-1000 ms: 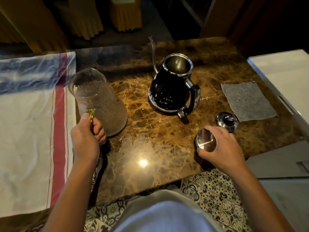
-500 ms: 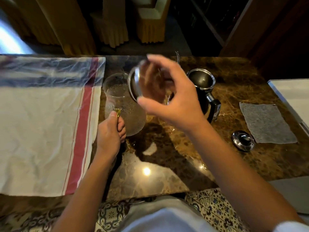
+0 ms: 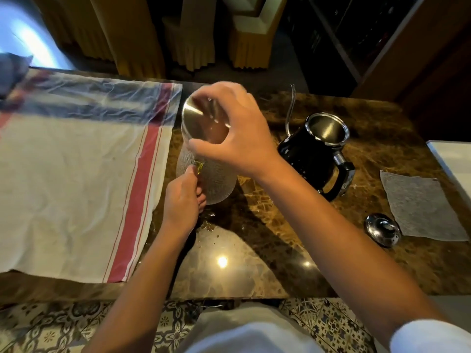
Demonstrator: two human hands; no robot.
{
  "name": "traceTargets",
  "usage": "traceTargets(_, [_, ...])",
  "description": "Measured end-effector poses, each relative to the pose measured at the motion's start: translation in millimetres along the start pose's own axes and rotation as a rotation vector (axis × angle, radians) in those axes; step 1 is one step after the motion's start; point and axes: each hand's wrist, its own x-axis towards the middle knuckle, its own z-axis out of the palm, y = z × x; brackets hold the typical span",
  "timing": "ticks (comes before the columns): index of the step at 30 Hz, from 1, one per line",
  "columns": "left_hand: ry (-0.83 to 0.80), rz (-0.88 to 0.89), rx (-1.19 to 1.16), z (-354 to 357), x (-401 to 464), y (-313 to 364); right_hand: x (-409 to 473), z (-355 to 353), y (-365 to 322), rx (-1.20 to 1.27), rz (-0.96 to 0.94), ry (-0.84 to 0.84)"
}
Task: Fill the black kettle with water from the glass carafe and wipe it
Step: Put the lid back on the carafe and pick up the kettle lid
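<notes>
A textured glass carafe (image 3: pixel 216 179) stands on the brown marble table (image 3: pixel 267 238). My left hand (image 3: pixel 182 200) grips its handle low on the near side. My right hand (image 3: pixel 234 131) holds a round steel lid (image 3: pixel 196 118) right over the carafe's mouth. The black kettle (image 3: pixel 309 159) stands to the right with its top open, a thin gooseneck spout (image 3: pixel 290 108) rising at its far side and its handle toward me. The kettle's own shiny lid (image 3: pixel 382 231) lies on the table at the right.
A grey wiping cloth (image 3: pixel 423 210) lies flat at the right next to the kettle lid. A large white towel with red and blue stripes (image 3: pixel 76 179) covers the table's left part. Water drops spot the marble near the carafe. A white surface (image 3: pixel 456 159) adjoins the right edge.
My right hand lifted the steel lid from the table's near right side and carried it left, over the carafe's mouth. My left hand stayed on the carafe handle.
</notes>
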Motion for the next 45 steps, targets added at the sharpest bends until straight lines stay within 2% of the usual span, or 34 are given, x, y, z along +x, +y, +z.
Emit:
traceTargets(4, [-0.015, 0.012, -0.021, -1, -2, 0, -2, 6, 2, -0.028, 0.027, -0.067])
traceTargets(10, [-0.03, 0.027, -0.05, 1, -4, 2, -1, 15, 7, 0.125, 0.129, -0.122])
traceTargets(16, [-0.038, 0.09, 0.002, 2, -6, 3, 2, 13, 7, 0.094, 0.161, -0.184])
traceTargets(20, [-0.116, 0.071, 0.008, -4, -7, 6, -7, 4, 4, 0.12, 0.204, -0.25])
traceTargets(22, [-0.124, 0.098, 0.071, -7, -7, 8, -20, -12, 9, 0.073, 0.229, -0.137])
traceTargets(26, [-0.075, 0.11, 0.132, -22, -16, 5, -68, -61, 40, -0.155, 0.248, 0.384])
traceTargets(28, [-0.1, 0.108, 0.167, -30, -23, 4, -93, -77, 59, -0.161, 0.347, 0.559])
traceTargets(31, [-0.129, 0.117, 0.228, -32, -29, 3, -118, -83, 87, -0.018, 0.63, 0.573])
traceTargets(34, [-0.117, 0.161, 0.224, -25, -28, 2, -128, -79, 107, 0.449, 0.843, 0.541])
traceTargets(35, [-0.111, 0.17, 0.218, -21, -27, 1, -131, -78, 112, 0.561, 0.848, 0.533])
traceTargets(39, [-0.078, 0.161, 0.184, -5, -21, -4, -142, -73, 123, 0.747, 0.766, 0.413])
traceTargets(42, [-0.049, 0.188, 0.223, -4, -13, -7, -142, -69, 121, 0.75, 0.778, 0.38])
traceTargets(45, [0.014, 0.221, 0.275, -17, -5, -7, -142, -64, 115, 0.72, 0.811, 0.446])
